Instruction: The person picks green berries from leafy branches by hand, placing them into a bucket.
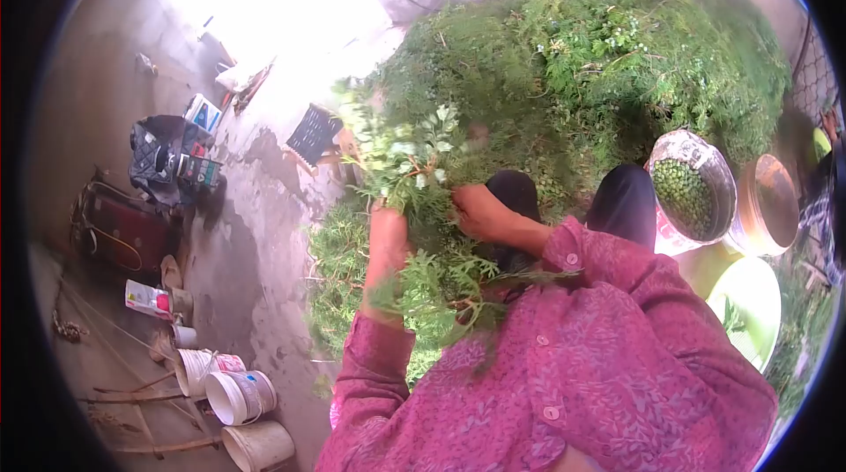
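A leafy green branch (419, 168) with pale round fruits is held up in front of my body. My left hand (388, 209) is at its left side, wrapped round the stems, its fingers mostly hidden by leaves. My right hand (480, 210) is closed at the branch's right side, fingertips among the foliage; what they pinch is too small to tell. More sprigs (449, 282) hang below between my forearms. To the right of my knees, a bucket (731, 174) holds many small green fruits (683, 199).
A large heap of cut greenery (582, 58) lies ahead, with more foliage (339, 252) at left. An orange-rimmed bucket (771, 203) and a light green basin (762, 304) stand right. White buckets (227, 397), a bag (163, 155) and a low stool (315, 133) are left. Part of another person (820, 199) shows far right.
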Available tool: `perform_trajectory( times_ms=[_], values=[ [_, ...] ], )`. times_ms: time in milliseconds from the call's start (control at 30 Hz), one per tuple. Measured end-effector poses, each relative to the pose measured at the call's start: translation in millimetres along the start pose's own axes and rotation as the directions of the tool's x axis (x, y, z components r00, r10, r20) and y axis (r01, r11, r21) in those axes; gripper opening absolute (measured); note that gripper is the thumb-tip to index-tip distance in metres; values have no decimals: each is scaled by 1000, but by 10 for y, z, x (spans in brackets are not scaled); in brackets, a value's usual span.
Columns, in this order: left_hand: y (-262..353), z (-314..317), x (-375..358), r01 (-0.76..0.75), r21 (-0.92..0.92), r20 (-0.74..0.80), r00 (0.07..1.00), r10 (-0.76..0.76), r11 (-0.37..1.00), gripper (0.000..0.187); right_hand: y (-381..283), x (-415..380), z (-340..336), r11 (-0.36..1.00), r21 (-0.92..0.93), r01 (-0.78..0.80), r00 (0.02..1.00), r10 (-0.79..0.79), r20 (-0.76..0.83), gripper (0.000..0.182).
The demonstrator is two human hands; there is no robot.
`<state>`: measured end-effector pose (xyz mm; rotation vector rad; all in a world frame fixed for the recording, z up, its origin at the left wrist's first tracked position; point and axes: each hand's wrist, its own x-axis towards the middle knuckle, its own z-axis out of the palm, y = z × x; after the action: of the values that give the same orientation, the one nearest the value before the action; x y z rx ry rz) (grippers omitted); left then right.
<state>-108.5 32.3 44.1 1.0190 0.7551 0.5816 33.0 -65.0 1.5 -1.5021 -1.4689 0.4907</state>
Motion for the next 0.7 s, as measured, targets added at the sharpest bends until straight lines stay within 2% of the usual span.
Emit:
perform_trajectory(
  times_ms=[33,100,133,233,267,300,367,400,433,500,533,567,600,633,667,700],
  values=[
    [-24,-3,-40,2,-5,-7,1000,-2,1000,40,3,1,17,993,-111,-47,992,60,113,19],
    [-28,48,-151,-28,-7,-99,995,27,1000,33,48,11,155,993,-98,-59,988,72,138,20],
    [-19,32,-162,-73,78,-54,996,77,994,33,92,5,245,994,-87,-69,985,82,155,21],
    [-51,6,-278,6,-2,-104,995,-6,1000,32,341,37,622,998,-54,-36,975,47,219,20],
    [-317,-363,-62,-130,217,-76,986,150,967,33,420,51,737,997,-59,40,982,-28,189,19],
    [-470,-539,6,-121,218,-77,987,141,968,33,435,46,757,998,-56,32,982,-21,190,19],
    [-644,-731,58,-54,-29,34,998,55,998,30,473,9,759,996,-62,-65,927,83,366,17],
    [-609,-650,-1,-96,-218,227,963,146,971,30,681,-55,894,994,99,42,962,-67,263,18],
    [-571,-561,-54,-85,-219,225,965,136,972,30,831,-78,1051,994,102,32,962,-58,265,18],
    [-537,-446,-122,-147,-231,290,933,213,962,28,905,-106,1199,984,178,-22,991,-2,134,19],
    [-642,-566,-83,-33,-236,80,995,54,971,31,880,-106,1157,983,180,-32,991,7,136,19],
    [-654,-610,-75,-24,-236,79,996,44,972,31,874,-95,1084,971,226,-77,964,14,267,21],
    [-659,-639,-66,-11,-62,73,997,15,998,32,811,-86,1003,956,266,-126,920,13,392,32],
    [-661,-644,-65,4,112,65,998,-11,994,34,779,-104,987,954,267,-135,920,20,392,32],
    [-681,-606,-93,-93,316,29,996,88,944,35,745,-115,971,965,243,-97,935,5,355,27],
    [-663,-528,-127,-86,316,31,996,80,945,35,720,-127,963,974,217,-60,948,-13,318,23]
  ],
)
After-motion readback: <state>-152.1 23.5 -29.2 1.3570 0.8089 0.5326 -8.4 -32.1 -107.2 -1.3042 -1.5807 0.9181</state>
